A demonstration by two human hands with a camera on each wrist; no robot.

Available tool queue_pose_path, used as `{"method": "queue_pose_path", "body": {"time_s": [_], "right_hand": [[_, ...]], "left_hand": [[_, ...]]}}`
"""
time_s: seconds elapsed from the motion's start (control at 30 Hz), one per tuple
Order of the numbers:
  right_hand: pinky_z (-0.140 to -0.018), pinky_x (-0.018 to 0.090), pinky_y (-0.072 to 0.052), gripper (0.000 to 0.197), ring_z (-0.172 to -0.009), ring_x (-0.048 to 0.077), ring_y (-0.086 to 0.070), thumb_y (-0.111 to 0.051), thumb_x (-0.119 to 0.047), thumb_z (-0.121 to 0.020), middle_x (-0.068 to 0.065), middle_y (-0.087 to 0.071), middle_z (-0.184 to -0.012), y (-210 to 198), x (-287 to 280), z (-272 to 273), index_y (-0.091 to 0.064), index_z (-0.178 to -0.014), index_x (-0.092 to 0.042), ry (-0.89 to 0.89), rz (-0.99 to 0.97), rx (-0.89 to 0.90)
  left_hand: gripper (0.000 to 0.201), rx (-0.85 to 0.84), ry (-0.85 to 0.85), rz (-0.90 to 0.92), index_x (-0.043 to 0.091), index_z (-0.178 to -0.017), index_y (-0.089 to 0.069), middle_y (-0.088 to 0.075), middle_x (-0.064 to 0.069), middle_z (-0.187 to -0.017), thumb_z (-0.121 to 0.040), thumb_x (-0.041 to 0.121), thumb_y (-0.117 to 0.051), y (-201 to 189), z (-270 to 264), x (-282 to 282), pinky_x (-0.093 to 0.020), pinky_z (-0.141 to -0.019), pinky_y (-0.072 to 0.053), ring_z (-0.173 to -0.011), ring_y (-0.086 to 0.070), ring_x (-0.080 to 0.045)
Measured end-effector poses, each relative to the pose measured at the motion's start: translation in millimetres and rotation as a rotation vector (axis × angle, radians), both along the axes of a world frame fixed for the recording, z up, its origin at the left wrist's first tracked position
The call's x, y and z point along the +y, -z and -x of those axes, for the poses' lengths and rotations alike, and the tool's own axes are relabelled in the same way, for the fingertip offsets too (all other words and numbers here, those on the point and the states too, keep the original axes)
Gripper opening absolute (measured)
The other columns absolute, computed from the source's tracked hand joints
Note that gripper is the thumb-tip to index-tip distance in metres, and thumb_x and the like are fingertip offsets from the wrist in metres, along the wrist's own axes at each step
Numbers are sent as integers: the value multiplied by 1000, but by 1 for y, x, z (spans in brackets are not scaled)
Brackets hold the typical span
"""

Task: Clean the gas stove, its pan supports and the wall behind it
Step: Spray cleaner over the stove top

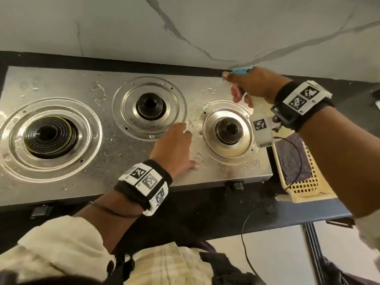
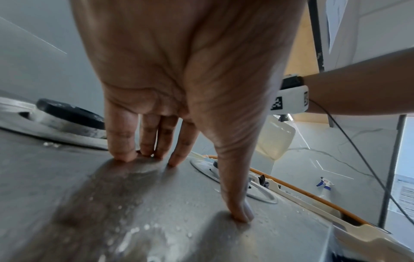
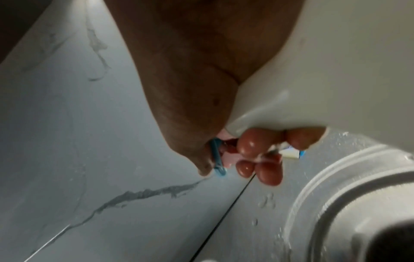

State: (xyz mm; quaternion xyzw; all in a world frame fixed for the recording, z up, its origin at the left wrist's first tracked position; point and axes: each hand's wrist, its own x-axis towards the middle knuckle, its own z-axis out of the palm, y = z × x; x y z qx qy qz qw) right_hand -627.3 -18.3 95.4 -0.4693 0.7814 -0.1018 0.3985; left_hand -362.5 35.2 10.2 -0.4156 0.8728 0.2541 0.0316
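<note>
Black countertop on a dark metal leg, pale floor below. Cream perforated basket at the counter's right edge, dark cloth inside. Second spray bottle far off against the right-hand marble. Light is soft, even.

The left hand's fingertips press on the wet flat steel gas stove top between the round middle burner and round right burner, with the veined marble wall beyond them.
</note>
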Motion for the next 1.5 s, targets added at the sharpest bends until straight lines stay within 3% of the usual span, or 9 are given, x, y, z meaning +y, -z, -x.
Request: {"method": "queue_pose_path", "body": {"time_s": [0.1, 0.2, 0.4, 0.57, 0.8, 1.0, 1.13, 1.23, 1.5], "right_hand": [[-59, 30, -48, 49, -52, 13, -52, -56, -64, -99, 6, -64, -78, 3, -6, 27, -63, -86, -17, 92, -7, 31], [-70, 36, -56, 54, -71, 22, -66, -54, -67, -99, 5, -74, -82, 5, -8, 48, -67, -91, -15, -38, -1, 42], [-56, 28, -51, 58, -62, 19, -59, -51, -68, -99, 8, -71, -80, 15, -5, 57, -65, -87, -13, -205, -69, 33], [-56, 25, -47, 46, -57, 13, -53, -50, -57, -105, 6, -66, -81, 8, 17, 89, -62, -96, -14, 111, 51, 72], [-58, 30, -48, 55, -68, 23, -58, -60, -57, -100, 10, -67, -84, 12, 78, 129, -66, -111, -4, 234, -8, -16], [-97, 45, -56, 58, -95, 25, -73, -63, -66, -93, 3, -79, -89, 19, 110, 129, -74, -105, -11, 191, 0, -73], [-78, 36, -57, 55, -80, 20, -69, -61, -67, -93, 4, -74, -82, 20, 125, 119, -70, -97, -13, 141, 13, 47], [-88, 44, -61, 51, -92, 23, -71, -61, -69, -91, 6, -74, -97, 11, 142, 113, -69, -106, -21, 184, 45, 78], [-66, 31, -52, 49, -73, 18, -67, -59, -63, -96, -5, -78, -83, -19, 140, 60, -71, -100, -16, 122, 131, -114]], "left_hand": [[95, -2, -28, -25, 13, -140, -57, -43, -5, -155, -65, 63, -89, 0, 1, 1, -45, -114, -47, -142, -44, -23], [89, 27, -93, -60, 15, -132, -62, -48, -1, -150, -61, 59, -93, -1, 6, 2, -45, -109, -51, -135, -51, -20], [81, 39, -169, -74, 16, -126, -64, -50, 5, -139, -59, 48, -98, -2, 13, 6, -42, -101, -55, -121, -56, -15], [90, 50, -204, -93, 14, -136, -63, -48, 6, -145, -59, 45, -98, -4, 15, 9, -45, -108, -49, -130, -52, -17], [92, 60, -218, -130, 12, -134, -65, -52, 4, -139, -54, 43, -100, -4, 15, 8, -42, -111, -45, -129, -51, -18], [93, 65, -219, -116, 13, -133, -66, -51, 6, -139, -52, 44, -101, 2, 15, 6, -35, -109, -42, -128, -51, -15], [95, 62, -216, -103, 13, -136, -65, -50, 5, -143, -53, 43, -101, 4, 14, 6, -27, -107, -34, -132, -48, -15], [96, 60, -219, -101, 14, -138, -63, -49, 5, -147, -55, 45, -100, 3, 13, 8, -29, -109, -34, -134, -47, -15], [97, 75, -218, -115, 15, -150, -54, -34, 5, -165, -67, 41, -96, -1, 8, 14, -32, -120, -26, -150, -33, -16]]}}
